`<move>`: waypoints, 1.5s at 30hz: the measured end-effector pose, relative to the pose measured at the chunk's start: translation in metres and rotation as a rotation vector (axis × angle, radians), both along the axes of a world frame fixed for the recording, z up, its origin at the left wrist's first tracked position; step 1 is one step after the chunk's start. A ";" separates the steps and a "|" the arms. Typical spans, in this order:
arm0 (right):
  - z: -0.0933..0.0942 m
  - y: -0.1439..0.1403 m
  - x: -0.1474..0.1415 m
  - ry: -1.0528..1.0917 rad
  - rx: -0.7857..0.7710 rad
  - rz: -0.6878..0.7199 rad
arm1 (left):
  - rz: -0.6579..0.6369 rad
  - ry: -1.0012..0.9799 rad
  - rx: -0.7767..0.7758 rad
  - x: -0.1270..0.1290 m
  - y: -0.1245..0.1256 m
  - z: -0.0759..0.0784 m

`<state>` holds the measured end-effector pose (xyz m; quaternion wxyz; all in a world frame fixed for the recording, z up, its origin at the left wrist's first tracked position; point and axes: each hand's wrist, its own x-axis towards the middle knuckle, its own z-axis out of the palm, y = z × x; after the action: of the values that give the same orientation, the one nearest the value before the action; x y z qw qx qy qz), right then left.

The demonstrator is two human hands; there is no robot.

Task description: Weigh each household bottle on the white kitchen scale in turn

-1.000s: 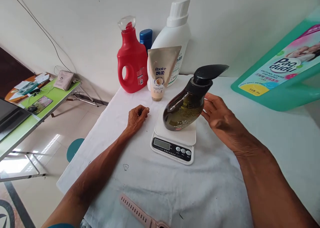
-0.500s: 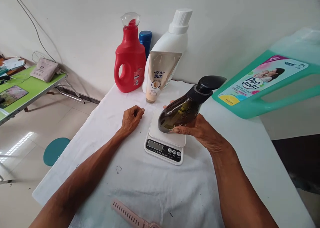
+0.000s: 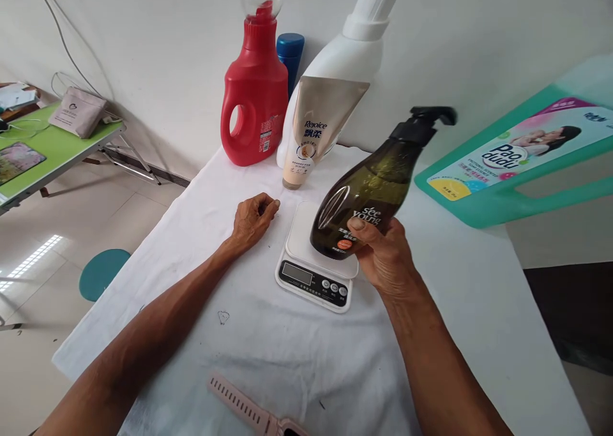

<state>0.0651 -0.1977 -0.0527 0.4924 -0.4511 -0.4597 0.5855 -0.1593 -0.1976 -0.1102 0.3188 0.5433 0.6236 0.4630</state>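
We have our right hand (image 3: 385,260) wrapped around the lower body of a dark olive, translucent plastic pump bottle (image 3: 366,200) with a black pump head, thumb pressed across its white-lettered label and the other fingers curled behind it, so the grip sits low where the bottle is widest. The bottle is tilted, its pump head leaning up and to the right, and its base hangs over the white platform of a small white digital kitchen scale (image 3: 313,267); whether the base touches the platform we cannot tell, since our hand hides that edge. Our left hand (image 3: 251,219) rests on the white cloth (image 3: 297,353) covering the table, just left of the scale, fingers loosely curled in on themselves and holding nothing, apparently parked out of the way. Behind the scale, against the wall, stand a red plastic detergent jug (image 3: 253,101) with a clear cap, a tall white plastic bottle (image 3: 345,59), a blue-capped container (image 3: 290,46) tucked between them, and a beige squeeze tube (image 3: 313,126) standing on its cap in front. A teal plastic jug (image 3: 517,168) with a printed label lies to the right. A pink watch strap (image 3: 244,410) lies on the cloth near us.
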 end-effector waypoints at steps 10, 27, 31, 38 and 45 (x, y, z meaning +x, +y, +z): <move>0.060 -0.020 0.031 0.135 0.323 -0.056 | -0.008 0.005 -0.003 -0.002 0.002 -0.003; 0.056 -0.029 0.082 0.114 0.311 -0.144 | 0.015 0.056 0.008 0.003 0.001 0.012; 0.052 -0.021 0.088 0.091 0.351 -0.210 | 0.018 0.061 0.004 0.004 0.001 0.013; 0.045 0.002 0.091 0.124 0.379 -0.255 | 0.009 0.076 -0.009 0.004 0.000 0.014; 0.025 0.038 0.093 0.187 0.393 -0.275 | 0.004 0.064 -0.013 0.002 0.001 0.008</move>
<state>0.1585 -0.1594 -0.0273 0.6860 -0.3487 -0.4514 0.4518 -0.1569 -0.1971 -0.1019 0.3011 0.5545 0.6375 0.4421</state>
